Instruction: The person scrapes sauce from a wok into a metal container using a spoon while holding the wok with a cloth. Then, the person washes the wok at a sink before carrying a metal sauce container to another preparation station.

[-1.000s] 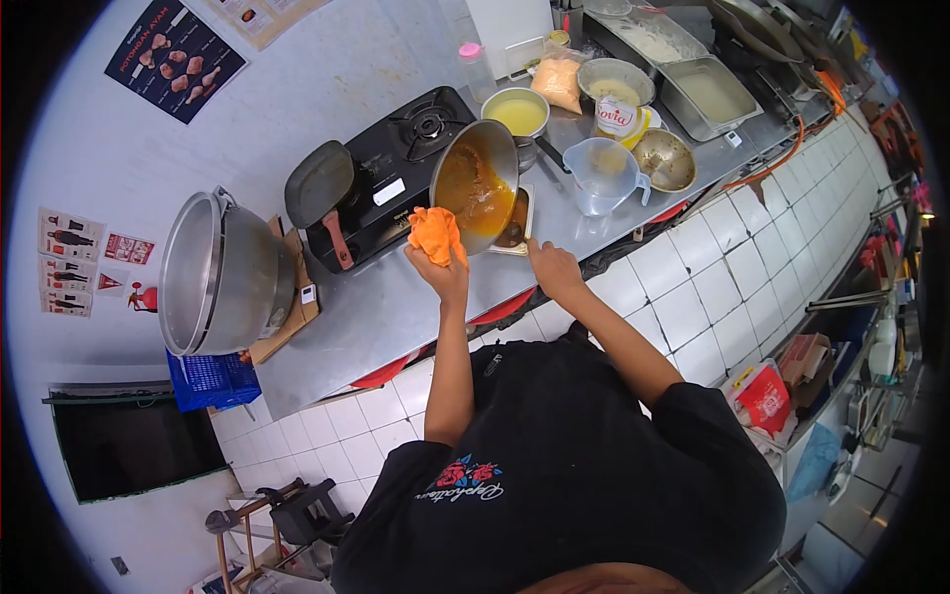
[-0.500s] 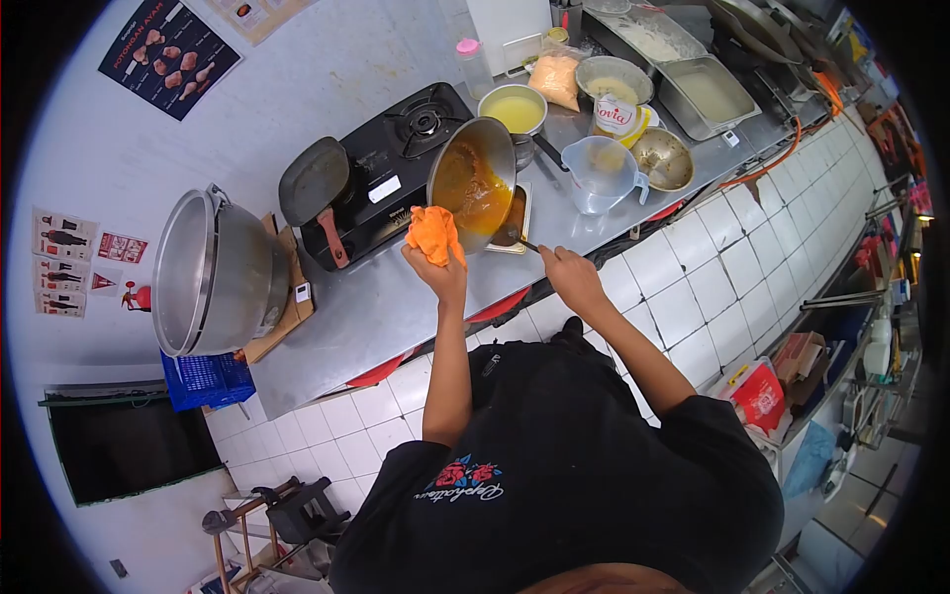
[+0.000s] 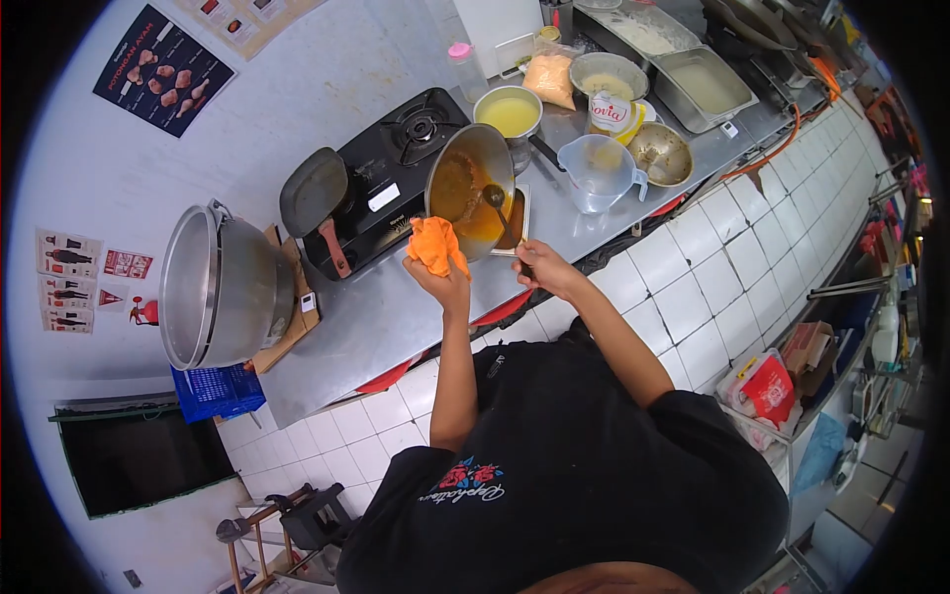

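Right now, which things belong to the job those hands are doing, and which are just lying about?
In the job:
crumpled orange cloth, in the left hand
tilted round metal bowl with orange-brown sauce
dark round-headed ladle, in the right hand
rectangular metal tray beside the bowl, probably

Just lying about, it seems:
big silver metal pot
dark grey pan
clear plastic jug
blue plastic crate

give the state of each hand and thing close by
left hand: gripping orange cloth
orange cloth: bunched
metal bowl: tilted, orange liquid inside
right hand: holding ladle
ladle: head at bowl's mouth
steel tray: partly hidden by bowl
saucepan: uncovered, yellow liquid
measuring jug: upright
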Demonstrator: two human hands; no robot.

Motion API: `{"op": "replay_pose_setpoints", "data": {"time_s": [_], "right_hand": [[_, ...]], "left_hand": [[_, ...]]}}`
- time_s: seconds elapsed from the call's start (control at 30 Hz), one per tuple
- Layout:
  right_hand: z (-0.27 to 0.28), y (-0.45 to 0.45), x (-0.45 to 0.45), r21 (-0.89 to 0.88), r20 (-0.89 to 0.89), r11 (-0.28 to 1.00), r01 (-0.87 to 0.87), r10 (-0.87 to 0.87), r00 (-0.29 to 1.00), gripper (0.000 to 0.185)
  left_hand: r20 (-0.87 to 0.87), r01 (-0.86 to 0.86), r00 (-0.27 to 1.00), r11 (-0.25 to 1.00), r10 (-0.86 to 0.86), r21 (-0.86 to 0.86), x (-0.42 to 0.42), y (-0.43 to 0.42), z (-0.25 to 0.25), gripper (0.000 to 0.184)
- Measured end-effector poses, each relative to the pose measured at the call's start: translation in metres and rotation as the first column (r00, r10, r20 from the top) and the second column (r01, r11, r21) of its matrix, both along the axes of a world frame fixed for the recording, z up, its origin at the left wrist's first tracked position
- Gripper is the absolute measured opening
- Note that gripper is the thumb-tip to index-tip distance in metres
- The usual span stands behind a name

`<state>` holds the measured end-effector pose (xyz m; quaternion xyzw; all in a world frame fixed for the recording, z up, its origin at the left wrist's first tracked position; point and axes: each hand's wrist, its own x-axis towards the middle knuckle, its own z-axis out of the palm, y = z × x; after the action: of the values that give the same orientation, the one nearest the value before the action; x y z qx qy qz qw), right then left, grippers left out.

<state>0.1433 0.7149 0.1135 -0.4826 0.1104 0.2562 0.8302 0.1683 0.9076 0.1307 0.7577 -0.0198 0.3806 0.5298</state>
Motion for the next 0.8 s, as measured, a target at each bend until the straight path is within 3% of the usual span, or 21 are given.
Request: {"op": "replay_pose_setpoints", "data": {"time_s": [0.07,0.17,0.27,0.37,0.5,0.6,0.7,0.8], "right_hand": [[0.0,0.015,0.009,-0.138,0.096,0.99,0.012,0.001,0.995,0.019],[-0.031,0.045,0.035,-0.256,0.369,0.944,0.208,-0.104,0.923,0.02],[-0.009,0.064,0.044,-0.5,0.556,0.776,0.385,-0.053,0.829,0.017],[-0.029,0.072,0.052,-0.589,0.608,0.632,0.503,-0.063,0.792,0.014],[-0.086,0.057,0.047,-0.607,0.493,0.656,0.448,-0.131,0.86,0.015],[-0.036,0.046,0.034,-0.592,0.515,0.68,0.433,-0.093,0.852,0.016],[-0.016,0.059,0.052,-0.525,0.626,0.668,0.527,-0.116,0.771,0.016],[-0.068,0.066,0.064,-0.567,0.713,0.438,0.697,-0.162,0.682,0.012]], "left_hand": [[-0.004,-0.021,1.0,0.999,0.021,0.031,-0.002,0.0,-0.002,0.045],[-0.008,-0.022,1.0,0.999,0.022,0.037,-0.002,0.0,-0.004,0.046],[-0.031,-0.014,0.999,0.997,0.017,0.071,-0.006,-0.001,-0.003,0.043],[-0.006,-0.007,1.0,0.998,0.008,0.066,-0.007,-0.002,-0.005,0.043],[-0.03,-0.023,0.999,0.997,0.026,0.079,-0.01,-0.004,-0.003,0.044],[-0.023,-0.019,1.0,0.998,0.02,0.059,-0.009,-0.006,0.0,0.044],[-0.018,-0.004,1.0,0.998,0.005,0.07,-0.011,-0.004,-0.003,0.043],[-0.011,-0.005,1.0,0.994,0.006,0.11,-0.008,-0.002,-0.008,0.042]]}}
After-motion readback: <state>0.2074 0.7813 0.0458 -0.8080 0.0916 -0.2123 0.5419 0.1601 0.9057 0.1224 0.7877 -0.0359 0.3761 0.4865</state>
